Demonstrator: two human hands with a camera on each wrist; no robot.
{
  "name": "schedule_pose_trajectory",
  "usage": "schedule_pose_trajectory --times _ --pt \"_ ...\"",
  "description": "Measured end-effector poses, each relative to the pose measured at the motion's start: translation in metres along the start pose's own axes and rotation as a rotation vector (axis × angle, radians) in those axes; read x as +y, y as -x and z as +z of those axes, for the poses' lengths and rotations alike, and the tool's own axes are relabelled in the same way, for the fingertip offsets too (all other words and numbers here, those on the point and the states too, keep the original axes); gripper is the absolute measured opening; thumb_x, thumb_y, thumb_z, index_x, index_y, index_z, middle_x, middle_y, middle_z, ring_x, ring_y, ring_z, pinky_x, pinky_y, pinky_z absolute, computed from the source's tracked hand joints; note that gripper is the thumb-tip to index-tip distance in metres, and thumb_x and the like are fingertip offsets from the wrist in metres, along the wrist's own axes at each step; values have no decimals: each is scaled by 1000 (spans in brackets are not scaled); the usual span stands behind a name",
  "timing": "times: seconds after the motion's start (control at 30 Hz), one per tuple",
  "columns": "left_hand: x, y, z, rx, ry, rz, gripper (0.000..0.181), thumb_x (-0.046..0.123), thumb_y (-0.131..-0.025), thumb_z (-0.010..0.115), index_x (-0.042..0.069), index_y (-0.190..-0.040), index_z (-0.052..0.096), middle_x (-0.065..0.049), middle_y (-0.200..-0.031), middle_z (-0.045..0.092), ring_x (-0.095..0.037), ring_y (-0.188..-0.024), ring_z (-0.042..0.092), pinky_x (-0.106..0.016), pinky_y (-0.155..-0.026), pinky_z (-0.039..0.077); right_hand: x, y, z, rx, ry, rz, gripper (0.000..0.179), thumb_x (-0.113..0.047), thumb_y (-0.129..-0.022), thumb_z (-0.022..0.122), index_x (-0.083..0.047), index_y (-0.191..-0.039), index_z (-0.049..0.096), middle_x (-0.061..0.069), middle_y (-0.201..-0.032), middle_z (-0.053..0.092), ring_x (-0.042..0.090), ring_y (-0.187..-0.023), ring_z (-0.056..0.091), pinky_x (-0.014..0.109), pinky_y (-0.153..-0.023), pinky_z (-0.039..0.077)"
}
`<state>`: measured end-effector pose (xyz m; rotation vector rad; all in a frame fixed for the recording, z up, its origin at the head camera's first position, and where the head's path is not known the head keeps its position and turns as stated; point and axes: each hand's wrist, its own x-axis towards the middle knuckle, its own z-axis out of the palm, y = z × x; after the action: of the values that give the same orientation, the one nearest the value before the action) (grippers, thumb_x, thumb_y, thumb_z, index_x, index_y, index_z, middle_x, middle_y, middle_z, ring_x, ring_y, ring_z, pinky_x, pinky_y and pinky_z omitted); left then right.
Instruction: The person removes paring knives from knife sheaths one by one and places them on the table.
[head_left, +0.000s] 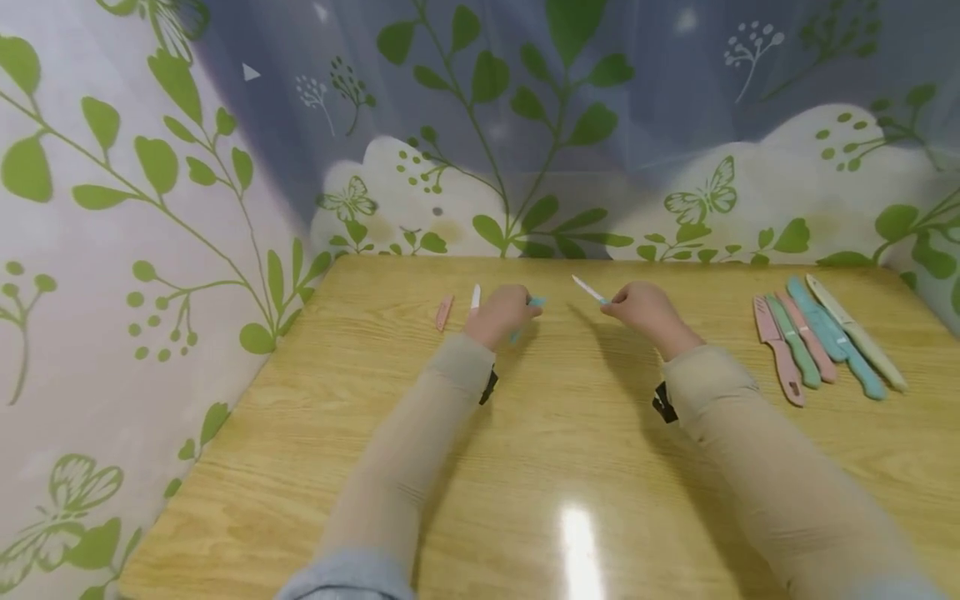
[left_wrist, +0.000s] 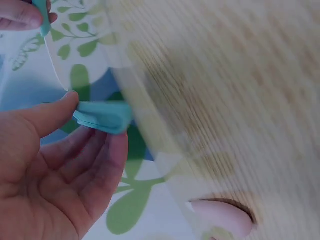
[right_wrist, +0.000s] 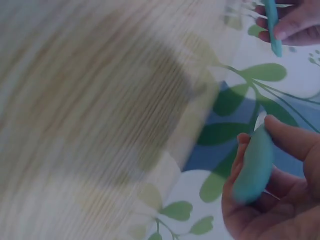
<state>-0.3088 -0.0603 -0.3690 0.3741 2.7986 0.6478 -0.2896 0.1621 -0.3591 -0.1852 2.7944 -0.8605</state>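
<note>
My left hand (head_left: 506,312) pinches a teal blade sheath (left_wrist: 102,116) between thumb and fingertips, over the far part of the table. To its right, my right hand (head_left: 647,315) grips a small paring knife by its teal handle (right_wrist: 255,165). That knife's thin white blade (head_left: 588,289) is bare and points up and left, toward the left hand. Blade and sheath are apart in the head view. Beside the left hand lies another small knife with a white blade (head_left: 476,297); its pink handle (left_wrist: 225,217) is mostly hidden from the head view by the hand.
A pink sheath (head_left: 445,312) lies on the wooden table (head_left: 555,433), left of the left hand. At the right, several sheathed knives lie side by side, among them a pink cleaver (head_left: 780,350) and a cream knife (head_left: 855,333). A leaf-patterned curtain (head_left: 555,200) hangs behind the table.
</note>
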Motion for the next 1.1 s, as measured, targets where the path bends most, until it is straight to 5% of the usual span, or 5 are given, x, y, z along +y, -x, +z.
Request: schedule_pose_trajectory --times 0.1,0.23,0.4,0.6,1.1 --pt "0 -6 -4 16 -28 -58 45 29 -101 54 7 -62 48 -2 -59 46 -17 -63 51 -37 -96 47 -9 -12 6 -1 -32 14 37 -24 -97 58 8 -83 68 15 -71 66 22 -65 59 38 -74 51" --pt "-3 -13 -7 68 -62 -114 40 26 -98 59 8 -63 49 -6 -77 62 -19 -79 60 -35 -94 50 -21 -26 19 -4 -87 61 42 -24 -93 64 -7 -55 58 -3 -46 49 8 -46 47 24 -58 47" --pt "-8 -24 -5 100 -83 -160 24 24 -95 64 0 -90 65 -13 -111 68 -25 -106 63 -34 -98 48 -34 -36 39 0 -182 151 30 -20 -89 69 -4 -67 56 -2 -54 49 8 -48 49 20 -52 45" --pt "-15 -34 1 63 -108 -218 39 26 -93 67 0 -121 62 -12 -124 64 -25 -113 61 -33 -98 48 -49 -42 52 -9 -207 182 28 -18 -89 69 -3 -70 56 -1 -55 47 9 -48 47 20 -49 43" --pt "-26 -46 5 55 -162 -255 34 20 -87 73 -1 -114 68 -14 -121 67 -27 -111 63 -34 -96 50 -72 -43 82 83 -126 178 26 -16 -83 75 7 -92 67 5 -64 56 14 -49 50 22 -49 44"
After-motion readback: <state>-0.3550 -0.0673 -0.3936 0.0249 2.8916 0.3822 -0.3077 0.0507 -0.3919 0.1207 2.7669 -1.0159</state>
